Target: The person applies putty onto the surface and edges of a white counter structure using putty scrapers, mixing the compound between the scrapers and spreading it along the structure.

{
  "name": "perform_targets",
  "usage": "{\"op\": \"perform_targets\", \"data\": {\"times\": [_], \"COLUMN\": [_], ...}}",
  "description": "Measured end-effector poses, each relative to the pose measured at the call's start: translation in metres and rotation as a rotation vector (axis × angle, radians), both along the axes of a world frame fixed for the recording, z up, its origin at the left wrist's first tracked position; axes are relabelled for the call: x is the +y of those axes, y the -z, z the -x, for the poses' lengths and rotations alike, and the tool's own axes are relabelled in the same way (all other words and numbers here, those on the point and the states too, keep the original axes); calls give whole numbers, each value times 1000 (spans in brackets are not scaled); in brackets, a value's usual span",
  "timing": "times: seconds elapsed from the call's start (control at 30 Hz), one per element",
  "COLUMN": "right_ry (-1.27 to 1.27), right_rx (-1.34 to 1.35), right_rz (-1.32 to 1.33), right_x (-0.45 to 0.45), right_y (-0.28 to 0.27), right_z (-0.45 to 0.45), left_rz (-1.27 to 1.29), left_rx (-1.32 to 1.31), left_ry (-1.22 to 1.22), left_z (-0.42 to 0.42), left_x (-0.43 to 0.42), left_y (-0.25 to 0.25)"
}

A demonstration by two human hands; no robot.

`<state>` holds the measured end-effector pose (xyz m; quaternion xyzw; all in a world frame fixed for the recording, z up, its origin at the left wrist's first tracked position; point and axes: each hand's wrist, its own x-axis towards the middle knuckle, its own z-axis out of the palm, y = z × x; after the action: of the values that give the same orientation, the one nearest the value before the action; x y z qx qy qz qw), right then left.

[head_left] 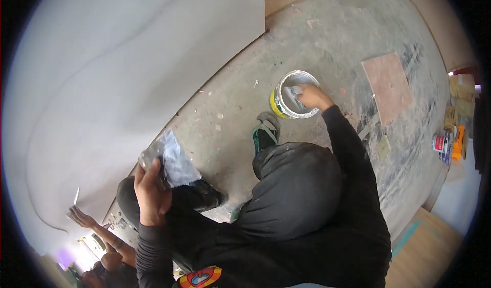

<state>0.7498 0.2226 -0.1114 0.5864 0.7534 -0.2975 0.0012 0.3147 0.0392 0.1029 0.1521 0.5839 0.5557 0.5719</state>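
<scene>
My left hand (152, 192) is closed around the dark edge of a wide putty plate (179, 161), whose flat, shiny grey face is smeared with pale material. The plate is held up beside my left knee, near the white wall (117, 99). My right hand (313, 97) reaches into an open bucket (276, 103) with a yellow outside and a rim caked in white. Its fingers grip a putty knife (293, 93), with the blade inside the bucket. The fingertips and the handle are partly hidden.
A co-worker's hand (81, 217) holds a thin blade at the wall, lower left. My sandalled foot (265, 134) is just below the bucket. A pinkish square board (387, 87) lies on the dusty floor. Tins and an orange object (459, 142) stand at the right, above a wooden board (427, 249).
</scene>
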Motion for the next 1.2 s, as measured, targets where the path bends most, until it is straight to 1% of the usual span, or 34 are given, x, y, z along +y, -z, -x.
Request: {"op": "perform_targets", "data": {"times": [0.03, 0.07, 0.13, 0.17, 0.2, 0.27, 0.3, 0.33, 0.37, 0.4, 0.43, 0.5, 0.6, 0.7, 0.77, 0.8, 0.83, 0.87, 0.93, 1.0, 1.07, 1.1, 1.13, 1.17, 1.2], "right_ry": [32, 31, 242, 273, 277, 345, 353, 356, 355, 361, 378, 393, 362, 66, 48, 35, 61, 57, 114, 83, 166, 206, 199, 264, 331], "right_rx": [97, 94, 196, 295, 295, 446, 447, 472, 497, 499, 521, 544, 543, 575, 595, 612, 559, 562, 462, 466, 419, 453, 456, 464, 469], "right_rz": [-87, -92, -141, -208, -212, -424, -429, -516, -600, -601, -650, -695, -758, -890, -884, -881, -878, -877, -871, -920, -867, -799, -807, -766, -720], "right_x": [-13, -26, -51, -63, -74, -91, -98, -105, -112, -117, -121, -129, -133, -128, -126, -127, -129, -129, -127, -127, -129, -129, -128, -128, -130], "right_y": [-17, -31, -53, -63, -64, -62, -65, -69, -73, -76, -79, -80, -74, -57, -52, -48, -43, -37, -31, -24, -15, -16, -14, -10, -9], "right_z": [-2, -3, -3, 0, 1, 3, 6, 11, 16, 21, 27, 39, 49, 50, 56, 57, 56, 55, 54, 56, 52, 50, 48, 46, 45], "left_rz": [-7, -47, -86, -123, -99, -65, -87, -70, 8, 51, 69, 112, 155, 137, 97, 96, 64, 32, 9, -48, -78, -63, -51, -101, -105], "left_rx": [-32, -16, -26, -103, -117, -99, -184, -256, -268, -305, -376, -441, -514, -607, -714, -713, -692, -670, -668, -659, -661, -681, -702, -743, -742], "left_ry": [36, 97, 214, 328, 414, 545, 590, 582, 665, 720, 729, 730, 726, 744, 739, 736, 674, 610, 606, 613, 603, 571, 539, 586, 583], "left_z": [-1, -7, -23, -29, -37, -70, -82, -99, -115, -129, -145, -172, -197, -206, -208, -210, -210, -209, -203, -198, -193, -193, -191, -185, -181], "left_x": [9, 21, 48, 63, 80, 107, 121, 134, 143, 152, 158, 159, 154, 151, 151, 148, 146, 144, 142, 140, 137, 136, 137, 138, 137], "left_y": [-2, -3, 1, 9, 23, 35, 57, 80, 88, 107, 125, 139, 145, 154, 166, 160, 154, 149, 146, 150, 150, 147, 143, 155, 155]}}
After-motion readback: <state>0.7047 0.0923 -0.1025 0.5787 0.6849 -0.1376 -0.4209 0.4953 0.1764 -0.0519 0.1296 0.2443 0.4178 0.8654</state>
